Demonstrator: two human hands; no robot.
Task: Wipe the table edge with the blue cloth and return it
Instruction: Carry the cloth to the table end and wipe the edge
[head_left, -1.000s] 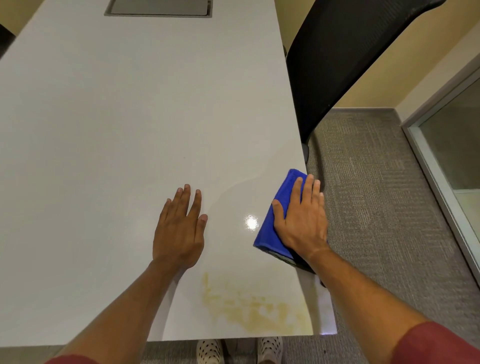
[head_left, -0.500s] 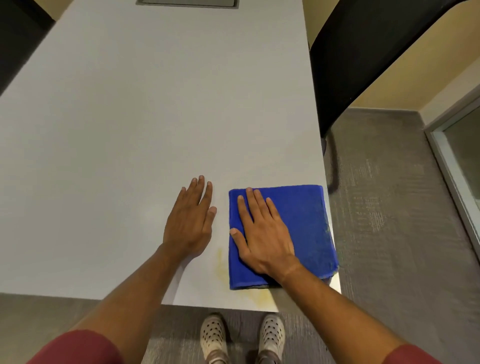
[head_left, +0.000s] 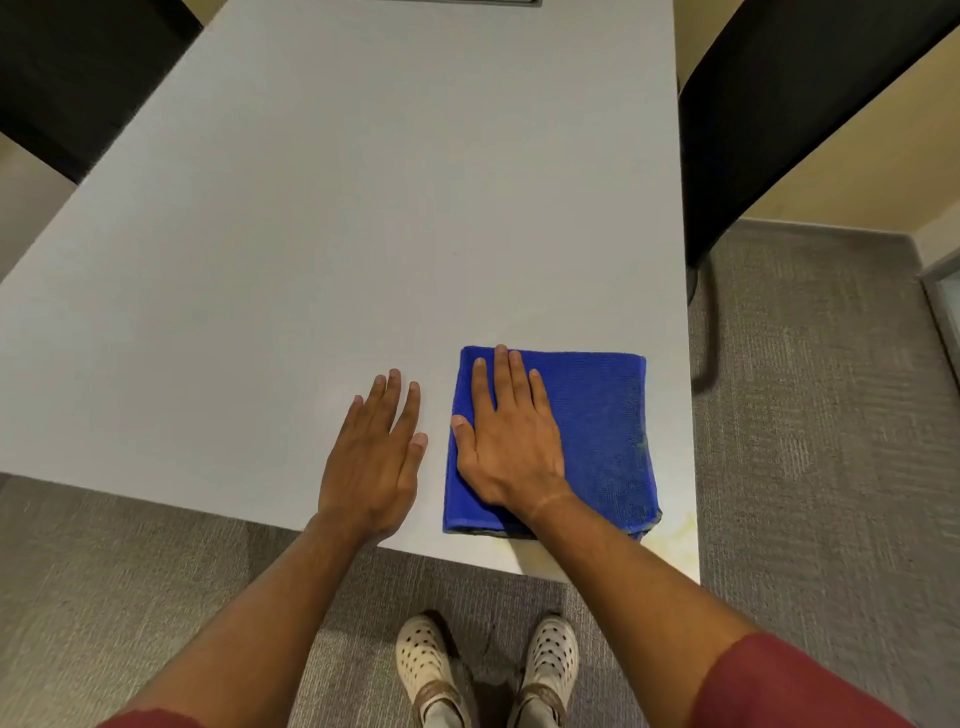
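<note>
The blue cloth (head_left: 587, 441) lies flat and folded square on the white table (head_left: 363, 234), near its front right corner, just inside both edges. The right hand (head_left: 511, 447) presses on the cloth's left half, palm down and fingers spread flat, gripping nothing. The left hand (head_left: 376, 462) rests flat on the bare tabletop just beside it, likewise wide and empty.

Judging by this, the wiping looks finished or nearly so, and the cloth seems to be set down; only lifting the hands away appears left. A faint yellowish stain (head_left: 675, 535) shows at the corner (whether it should come off, I cannot tell).

The tabletop is smooth and matt. Grey carpet (head_left: 805, 467) covers the floor, a black chair (head_left: 769, 104) stands at the table's right side, and the walls are cream.
</note>
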